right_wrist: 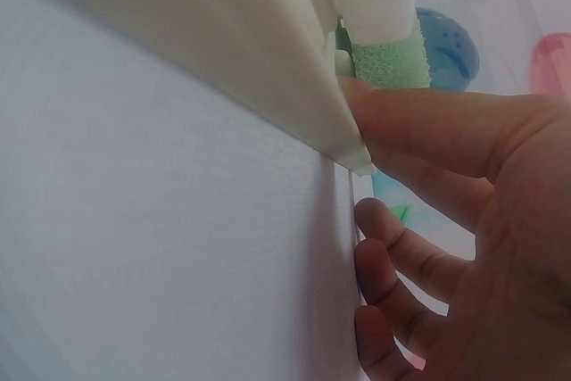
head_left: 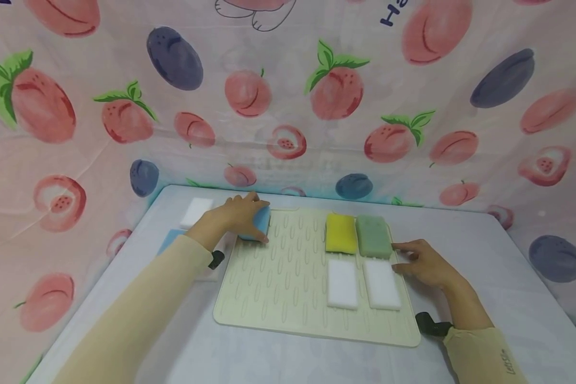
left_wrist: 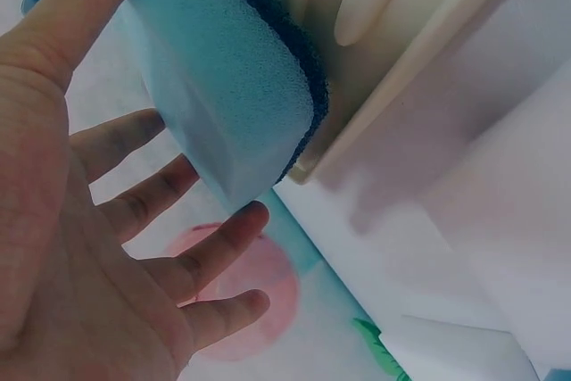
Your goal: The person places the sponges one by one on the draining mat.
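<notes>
My left hand (head_left: 237,214) holds a blue sponge (head_left: 261,221) at the far left corner of a cream ridged mat (head_left: 278,288). The left wrist view shows the sponge's dark blue scouring layer (left_wrist: 285,51) facing the mat, with the thumb and fingers on either side of its pale foam. At the mat's right edge, my right hand (head_left: 424,262) touches the rim with thumb and forefinger. Beside it on the mat are a green sponge (head_left: 374,236) and a white sponge (head_left: 383,284). The right hand's other fingers rest low by the table.
A yellow sponge (head_left: 341,233) and another white sponge (head_left: 343,284) also lie on the mat. Left of it, partly behind my left arm, are a white sponge (head_left: 196,212) and a blue one (head_left: 169,240). A fruit-print cloth (head_left: 288,96) hangs behind the white table (head_left: 288,362).
</notes>
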`<state>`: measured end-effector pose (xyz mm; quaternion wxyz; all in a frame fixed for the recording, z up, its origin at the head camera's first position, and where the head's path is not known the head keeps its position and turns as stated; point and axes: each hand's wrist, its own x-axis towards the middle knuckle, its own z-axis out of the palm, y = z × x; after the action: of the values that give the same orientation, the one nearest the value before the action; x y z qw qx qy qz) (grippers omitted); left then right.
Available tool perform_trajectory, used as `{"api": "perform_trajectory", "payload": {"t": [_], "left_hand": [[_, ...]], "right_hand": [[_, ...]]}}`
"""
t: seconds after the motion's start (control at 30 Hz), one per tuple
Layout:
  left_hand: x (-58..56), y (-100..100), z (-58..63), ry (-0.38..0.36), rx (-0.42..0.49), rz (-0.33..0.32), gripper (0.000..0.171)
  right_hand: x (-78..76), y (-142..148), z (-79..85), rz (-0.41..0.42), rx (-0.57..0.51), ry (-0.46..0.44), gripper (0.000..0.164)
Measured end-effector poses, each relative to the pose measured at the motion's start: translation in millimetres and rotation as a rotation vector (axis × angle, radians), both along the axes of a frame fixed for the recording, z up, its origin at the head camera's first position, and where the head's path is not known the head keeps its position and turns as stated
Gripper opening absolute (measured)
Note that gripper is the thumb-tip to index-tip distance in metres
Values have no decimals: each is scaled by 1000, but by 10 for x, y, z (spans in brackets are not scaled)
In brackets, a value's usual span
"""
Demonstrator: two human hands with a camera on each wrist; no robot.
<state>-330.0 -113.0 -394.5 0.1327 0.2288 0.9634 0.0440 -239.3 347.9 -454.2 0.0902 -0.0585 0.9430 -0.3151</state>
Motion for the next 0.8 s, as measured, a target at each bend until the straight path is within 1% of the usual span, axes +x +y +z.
{"api": "perform_trajectory", "payload": {"t": [0.43, 0.8], "left_hand": [[-10, 58, -22, -12, 1, -4, 105], [-33, 84, -21, -15, -4, -13, 106]], "right_hand": [[-9, -7, -15, 21, -8, 27, 61], [-11, 18, -13, 5, 9, 9, 63]]}}
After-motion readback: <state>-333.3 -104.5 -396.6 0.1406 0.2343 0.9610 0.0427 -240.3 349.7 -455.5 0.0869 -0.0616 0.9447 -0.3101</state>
